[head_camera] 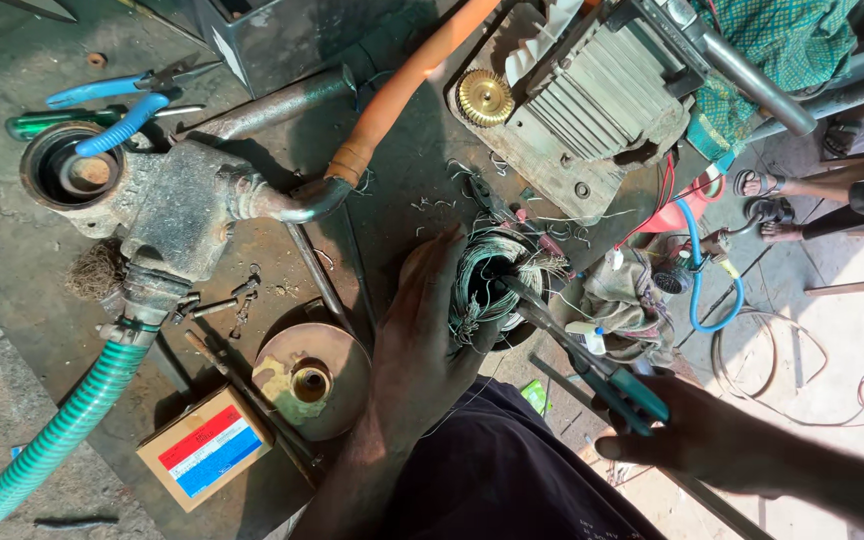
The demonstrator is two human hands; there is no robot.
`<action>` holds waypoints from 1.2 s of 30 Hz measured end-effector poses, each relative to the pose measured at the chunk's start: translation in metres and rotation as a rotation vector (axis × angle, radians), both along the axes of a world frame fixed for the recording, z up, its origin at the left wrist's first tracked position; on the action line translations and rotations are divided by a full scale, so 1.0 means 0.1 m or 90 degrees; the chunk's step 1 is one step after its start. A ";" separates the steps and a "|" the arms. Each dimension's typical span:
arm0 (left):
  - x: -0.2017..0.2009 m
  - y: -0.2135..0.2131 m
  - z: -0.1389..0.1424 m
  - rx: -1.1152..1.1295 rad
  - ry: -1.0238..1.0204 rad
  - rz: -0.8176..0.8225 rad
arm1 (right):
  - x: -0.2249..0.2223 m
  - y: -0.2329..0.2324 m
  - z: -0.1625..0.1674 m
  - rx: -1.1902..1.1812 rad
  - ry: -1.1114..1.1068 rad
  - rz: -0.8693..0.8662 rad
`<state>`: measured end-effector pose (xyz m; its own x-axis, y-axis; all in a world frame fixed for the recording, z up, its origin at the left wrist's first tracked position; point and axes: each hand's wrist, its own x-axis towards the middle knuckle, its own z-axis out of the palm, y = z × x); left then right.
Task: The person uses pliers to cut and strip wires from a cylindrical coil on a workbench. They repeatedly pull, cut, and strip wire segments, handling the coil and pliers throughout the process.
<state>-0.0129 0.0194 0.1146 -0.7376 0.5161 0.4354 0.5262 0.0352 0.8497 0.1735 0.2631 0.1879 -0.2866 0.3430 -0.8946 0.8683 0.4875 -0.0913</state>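
Motor stator (497,285), wire windings exposed; mid-bench, right of pump body (167,205).
Left hand (422,340) clasped round its left side; right hand (697,440) closed on green-handled pliers (592,365), tip inside the windings.

Single view, head-worn camera: looks steeply down from above the person's lap onto a cluttered counter (12,230), close in, at arm's reach. Frame spans the pump (167,205) at left to the ground at right. Both forearms enter from the bottom edge.
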 end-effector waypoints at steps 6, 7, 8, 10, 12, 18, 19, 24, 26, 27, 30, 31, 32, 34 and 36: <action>-0.18 -0.01 -0.04 -0.007 -0.003 -0.019 | -0.30 -0.10 0.11 -0.067 0.094 0.063; -0.20 -0.01 -0.04 -0.019 -0.006 -0.020 | -0.30 -0.08 0.08 -0.063 0.107 0.059; -0.21 -0.01 -0.04 -0.030 -0.006 -0.020 | -0.30 -0.04 0.04 -0.057 0.121 0.058; -0.24 0.01 -0.03 -0.039 -0.010 -0.018 | -0.28 -0.01 -0.08 -0.047 0.145 0.045; -0.25 0.02 -0.03 -0.039 -0.018 -0.014 | -0.24 -0.03 -0.24 -0.046 0.184 0.044; -0.18 0.07 0.01 -0.016 -0.039 0.007 | -0.16 0.05 -0.48 -0.073 0.312 0.089; -0.17 0.08 0.01 -0.018 -0.038 0.005 | -0.15 0.10 -0.47 -0.072 0.340 0.124; -0.09 0.05 0.05 -0.088 -0.039 0.004 | -0.10 0.13 -0.37 0.059 0.490 0.402; -0.07 0.06 0.06 -0.087 -0.026 0.005 | -0.12 0.10 -0.30 0.119 0.568 0.524; -0.06 0.06 0.05 -0.086 -0.020 0.005 | -0.14 0.07 -0.28 0.097 0.422 0.492; -0.04 0.07 0.04 -0.074 -0.032 0.002 | -0.22 0.05 -0.20 0.023 0.121 0.383; -0.04 0.08 0.03 -0.075 -0.034 0.002 | -0.23 0.08 -0.14 -0.010 0.105 0.357; -0.03 0.09 0.02 -0.077 -0.038 0.002 | -0.24 0.10 -0.11 -0.043 0.089 0.332; -0.02 0.08 0.01 -0.074 -0.049 0.000 | -0.24 0.11 -0.07 -0.089 0.071 0.246; -0.02 0.08 0.01 -0.066 -0.061 -0.004 | -0.22 0.14 -0.05 -0.188 0.100 0.188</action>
